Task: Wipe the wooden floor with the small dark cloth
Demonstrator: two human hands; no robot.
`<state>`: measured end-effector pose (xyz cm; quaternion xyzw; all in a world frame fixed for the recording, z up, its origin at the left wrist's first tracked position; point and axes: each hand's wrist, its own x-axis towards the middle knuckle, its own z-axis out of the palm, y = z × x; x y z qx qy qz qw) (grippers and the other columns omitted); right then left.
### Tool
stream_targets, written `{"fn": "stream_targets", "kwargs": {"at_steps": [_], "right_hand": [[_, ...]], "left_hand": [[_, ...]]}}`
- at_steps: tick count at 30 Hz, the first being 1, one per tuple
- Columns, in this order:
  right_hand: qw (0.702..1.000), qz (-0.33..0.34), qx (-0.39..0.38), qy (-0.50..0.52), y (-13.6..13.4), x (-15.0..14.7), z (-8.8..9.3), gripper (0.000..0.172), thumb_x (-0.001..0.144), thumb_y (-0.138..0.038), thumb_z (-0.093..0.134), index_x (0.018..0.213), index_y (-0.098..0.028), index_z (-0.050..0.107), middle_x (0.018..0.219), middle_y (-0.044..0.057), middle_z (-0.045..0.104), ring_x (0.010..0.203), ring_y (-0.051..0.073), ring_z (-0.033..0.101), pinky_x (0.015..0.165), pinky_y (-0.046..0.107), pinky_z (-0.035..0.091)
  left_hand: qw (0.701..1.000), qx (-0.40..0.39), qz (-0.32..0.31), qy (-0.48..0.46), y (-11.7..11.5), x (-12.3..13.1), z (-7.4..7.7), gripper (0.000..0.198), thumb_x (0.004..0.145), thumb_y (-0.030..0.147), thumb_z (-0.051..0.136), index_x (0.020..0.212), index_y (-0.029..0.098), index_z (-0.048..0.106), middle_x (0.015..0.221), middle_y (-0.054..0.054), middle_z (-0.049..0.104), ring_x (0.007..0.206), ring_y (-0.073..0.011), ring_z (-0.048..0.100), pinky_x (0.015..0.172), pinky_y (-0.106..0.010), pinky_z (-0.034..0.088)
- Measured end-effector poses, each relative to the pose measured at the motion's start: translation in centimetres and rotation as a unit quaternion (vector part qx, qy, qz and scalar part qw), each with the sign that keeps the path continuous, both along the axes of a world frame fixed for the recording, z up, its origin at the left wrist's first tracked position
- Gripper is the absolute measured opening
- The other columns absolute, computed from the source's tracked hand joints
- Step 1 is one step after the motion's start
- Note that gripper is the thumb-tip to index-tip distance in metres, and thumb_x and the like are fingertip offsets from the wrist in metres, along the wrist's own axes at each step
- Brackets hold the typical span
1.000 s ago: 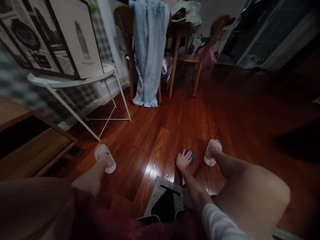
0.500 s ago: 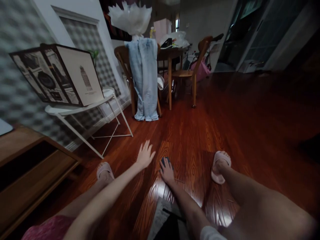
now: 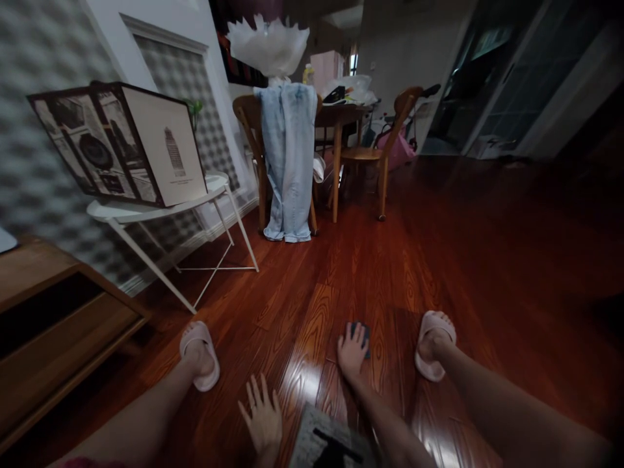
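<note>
My right hand (image 3: 353, 351) lies over a dark blue, flat item (image 3: 366, 348) on the glossy red-brown wooden floor (image 3: 312, 296); the item shows past the fingertips and along the hand's right side. Its fingers are stretched out on top of it. Lower and to the left, my left hand (image 3: 264, 416) has its fingers spread and holds nothing; whether it touches the floor is unclear. Between my forearms, at the bottom edge, is a grey object with black markings (image 3: 324, 442), partly cut off.
My slippered feet (image 3: 201, 354) (image 3: 435, 344) stand on either side. A white side table (image 3: 166, 211) bears a large box (image 3: 168, 146). A wooden cabinet (image 3: 58, 325) is at left. Jeans (image 3: 287, 162) hang on a chair before a cluttered table.
My left hand has drawn back toward me from ahead and left. My right hand and the blue item have shifted right and slightly nearer. The view has tilted slightly.
</note>
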<state>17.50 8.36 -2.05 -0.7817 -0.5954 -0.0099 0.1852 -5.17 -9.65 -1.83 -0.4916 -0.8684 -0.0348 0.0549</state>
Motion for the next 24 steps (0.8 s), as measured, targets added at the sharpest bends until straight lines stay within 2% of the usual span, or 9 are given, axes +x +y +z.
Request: {"fn": "stream_targets", "kwargs": {"at_steps": [3, 7, 9, 12, 14, 16, 18, 21, 24], "right_hand": [[0.982, 0.181, -0.048, 0.013, -2.9, -6.7, 0.0, 0.058, 0.096, -0.032, 0.036, 0.152, -0.019, 0.046, 0.164, 0.013, 0.033, 0.154, 0.031, 0.023, 0.120, 0.056, 0.021], [0.924, 0.373, -0.067, 0.043, -7.3, -13.5, -0.9, 0.059, 0.099, -0.043, 0.038, 0.155, -0.026, 0.040, 0.166, 0.006, 0.029, 0.155, 0.029, 0.019, 0.123, 0.053, 0.019], [0.898, 0.432, -0.065, 0.052, -7.8, -14.9, -1.0, 0.059, 0.100, -0.046, 0.039, 0.156, -0.028, 0.039, 0.166, 0.004, 0.028, 0.155, 0.028, 0.018, 0.124, 0.052, 0.018], [0.882, 0.463, -0.071, 0.049, -5.0, -13.6, 0.1, 0.056, 0.100, -0.045, 0.040, 0.154, -0.030, 0.041, 0.165, 0.002, 0.032, 0.154, 0.024, 0.021, 0.124, 0.048, 0.019], [0.907, 0.414, -0.078, 0.027, -1.5, -10.4, 1.4, 0.054, 0.099, -0.040, 0.042, 0.152, -0.033, 0.044, 0.163, 0.000, 0.036, 0.153, 0.020, 0.024, 0.123, 0.042, 0.020], [0.951, 0.298, -0.086, -0.004, 2.0, -5.6, 2.6, 0.053, 0.097, -0.034, 0.042, 0.150, -0.035, 0.048, 0.162, -0.002, 0.039, 0.152, 0.017, 0.025, 0.122, 0.038, 0.022], [0.974, 0.210, -0.086, -0.010, 4.4, 0.2, 3.3, 0.055, 0.098, -0.031, 0.035, 0.150, -0.024, 0.048, 0.162, 0.007, 0.038, 0.152, 0.023, 0.025, 0.121, 0.047, 0.023], [0.995, 0.068, -0.073, -0.010, 5.1, 8.4, 2.7, 0.060, 0.098, -0.029, 0.024, 0.153, -0.013, 0.044, 0.162, 0.017, 0.036, 0.153, 0.031, 0.022, 0.118, 0.059, 0.024], [0.996, -0.087, -0.027, -0.003, 3.6, 12.3, 1.1, 0.061, 0.099, -0.032, 0.020, 0.155, -0.014, 0.040, 0.163, 0.016, 0.035, 0.154, 0.031, 0.019, 0.117, 0.058, 0.025]], "left_hand": [[1.000, 0.004, 0.020, -0.003, 0.7, 0.9, 0.5, 0.068, 0.090, 0.027, 0.035, 0.155, 0.032, 0.018, 0.161, -0.008, 0.038, 0.153, -0.0304, 0.022, 0.122, -0.068, 0.020], [0.999, -0.013, 0.028, -0.014, 1.0, 1.0, 0.9, 0.067, 0.089, 0.028, 0.038, 0.154, 0.030, 0.022, 0.162, -0.008, 0.037, 0.154, -0.0288, 0.018, 0.124, -0.064, 0.021], [0.999, -0.018, 0.031, -0.010, 1.0, 0.9, 0.9, 0.066, 0.089, 0.029, 0.037, 0.153, 0.031, 0.023, 0.162, -0.007, 0.038, 0.154, -0.0280, 0.019, 0.126, -0.060, 0.016], [0.999, -0.019, 0.033, 0.019, 0.9, 1.0, 0.9, 0.064, 0.091, 0.029, 0.033, 0.153, 0.033, 0.022, 0.160, -0.005, 0.041, 0.153, -0.0265, 0.024, 0.128, -0.057, 0.011], [0.999, -0.014, 0.031, 0.036, 0.8, 1.1, 1.0, 0.063, 0.091, 0.029, 0.032, 0.154, 0.032, 0.023, 0.160, -0.006, 0.041, 0.153, -0.0261, 0.026, 0.128, -0.057, 0.010], [0.999, -0.005, 0.028, 0.039, 0.8, 1.0, 0.9, 0.063, 0.091, 0.029, 0.031, 0.154, 0.028, 0.026, 0.161, -0.008, 0.039, 0.153, -0.0263, 0.027, 0.128, -0.056, 0.011], [0.999, 0.003, 0.028, 0.037, 0.7, 0.9, 0.6, 0.061, 0.092, 0.029, 0.030, 0.153, 0.026, 0.031, 0.162, -0.008, 0.036, 0.153, -0.0260, 0.027, 0.128, -0.055, 0.012], [0.999, 0.015, 0.033, 0.036, 0.9, 0.8, 0.0, 0.057, 0.095, 0.027, 0.028, 0.151, 0.023, 0.037, 0.163, -0.009, 0.035, 0.153, -0.0254, 0.028, 0.128, -0.056, 0.011], [0.999, 0.023, 0.032, 0.031, 1.1, 0.9, 0.0, 0.055, 0.097, 0.026, 0.027, 0.150, 0.021, 0.038, 0.163, -0.011, 0.035, 0.151, -0.0260, 0.032, 0.127, -0.059, 0.010]]}}
